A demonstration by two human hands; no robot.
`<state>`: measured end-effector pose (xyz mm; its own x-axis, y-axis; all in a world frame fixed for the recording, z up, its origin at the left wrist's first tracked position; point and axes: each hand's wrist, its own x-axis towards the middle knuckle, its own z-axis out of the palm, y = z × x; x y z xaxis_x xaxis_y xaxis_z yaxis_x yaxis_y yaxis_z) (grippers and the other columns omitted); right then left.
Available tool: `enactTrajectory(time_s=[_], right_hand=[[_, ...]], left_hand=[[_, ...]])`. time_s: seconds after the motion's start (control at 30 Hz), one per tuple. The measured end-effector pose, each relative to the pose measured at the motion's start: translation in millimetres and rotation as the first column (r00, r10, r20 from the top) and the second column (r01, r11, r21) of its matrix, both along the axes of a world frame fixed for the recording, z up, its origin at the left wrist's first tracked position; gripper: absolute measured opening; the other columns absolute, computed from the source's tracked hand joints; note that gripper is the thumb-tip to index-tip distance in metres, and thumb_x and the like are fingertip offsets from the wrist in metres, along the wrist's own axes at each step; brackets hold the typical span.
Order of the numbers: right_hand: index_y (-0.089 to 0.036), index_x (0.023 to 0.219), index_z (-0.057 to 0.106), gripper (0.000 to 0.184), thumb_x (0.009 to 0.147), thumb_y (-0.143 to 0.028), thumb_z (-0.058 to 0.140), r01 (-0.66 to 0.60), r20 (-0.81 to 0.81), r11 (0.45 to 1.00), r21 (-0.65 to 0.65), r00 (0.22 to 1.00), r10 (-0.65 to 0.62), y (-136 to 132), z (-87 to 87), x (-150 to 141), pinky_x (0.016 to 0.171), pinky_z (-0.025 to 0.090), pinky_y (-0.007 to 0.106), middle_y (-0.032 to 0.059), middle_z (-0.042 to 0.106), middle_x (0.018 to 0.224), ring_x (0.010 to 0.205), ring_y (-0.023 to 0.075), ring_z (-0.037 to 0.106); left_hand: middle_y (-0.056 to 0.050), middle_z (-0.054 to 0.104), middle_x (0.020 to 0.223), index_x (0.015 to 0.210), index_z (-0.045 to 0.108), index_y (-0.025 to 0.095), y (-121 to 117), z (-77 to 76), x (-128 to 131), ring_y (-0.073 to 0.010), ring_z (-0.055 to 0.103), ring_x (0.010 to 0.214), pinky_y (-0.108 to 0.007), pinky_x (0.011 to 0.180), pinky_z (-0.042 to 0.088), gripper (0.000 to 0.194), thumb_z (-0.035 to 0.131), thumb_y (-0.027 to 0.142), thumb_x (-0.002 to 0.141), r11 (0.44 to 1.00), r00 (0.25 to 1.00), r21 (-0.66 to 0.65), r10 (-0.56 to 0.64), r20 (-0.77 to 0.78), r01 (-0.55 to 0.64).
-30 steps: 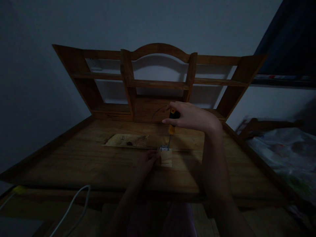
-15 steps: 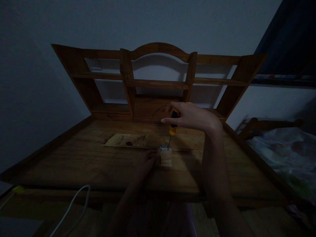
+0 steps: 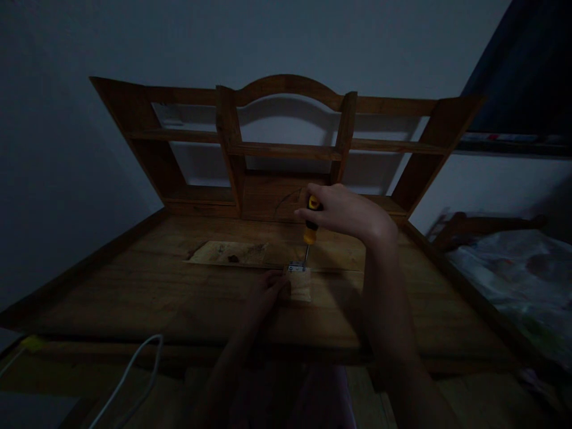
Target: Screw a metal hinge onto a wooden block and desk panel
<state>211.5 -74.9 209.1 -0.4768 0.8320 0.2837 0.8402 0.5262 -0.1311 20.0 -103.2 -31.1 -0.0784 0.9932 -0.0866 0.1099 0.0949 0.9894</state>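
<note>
My right hand (image 3: 344,208) is closed round the yellow and black handle of a screwdriver (image 3: 310,236). The shaft points down, slightly tilted, with its tip at the right end of a small metal hinge (image 3: 296,267). That hinge lies along the upper edge of a small pale piece of wood (image 3: 301,287) on the wooden desk (image 3: 179,304). My left hand (image 3: 267,291) rests low on the desk, fingers bent against the left edge of the wood piece. Dim light hides the detail of its fingertips and of any screw under the tip.
A wooden shelf unit (image 3: 286,152) stands along the back of the desk. Left of the hinge is a pale, torn-looking patch (image 3: 227,252). A white cable (image 3: 129,372) loops at the front left. Clear plastic wrapping (image 3: 513,268) lies beyond the right side.
My right hand has turned slightly about the screwdriver handle, showing more yellow at its top. The tip stays at the hinge, and my left hand keeps its place.
</note>
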Motion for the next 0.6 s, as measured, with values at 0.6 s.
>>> enactTrajectory(time_s=[0.6], right_hand=[[-0.021,0.108,0.057,0.026,0.096,-0.043,0.052,-0.004,0.027,1.0,-0.004,1.0,0.004,-5.4,0.5,-3.6,0.075,0.043,0.033,0.0095,0.07,0.1,0.093,0.0251,0.065]], left_hand=[[-0.01,0.077,0.096,0.1,0.07,0.017,-0.8,2.0,-0.7,-0.0257,0.072,0.093,-0.034,0.083,0.055,0.037,0.07,0.045,0.076,1.0,1.0,-0.003,-0.027,-0.011,0.027]])
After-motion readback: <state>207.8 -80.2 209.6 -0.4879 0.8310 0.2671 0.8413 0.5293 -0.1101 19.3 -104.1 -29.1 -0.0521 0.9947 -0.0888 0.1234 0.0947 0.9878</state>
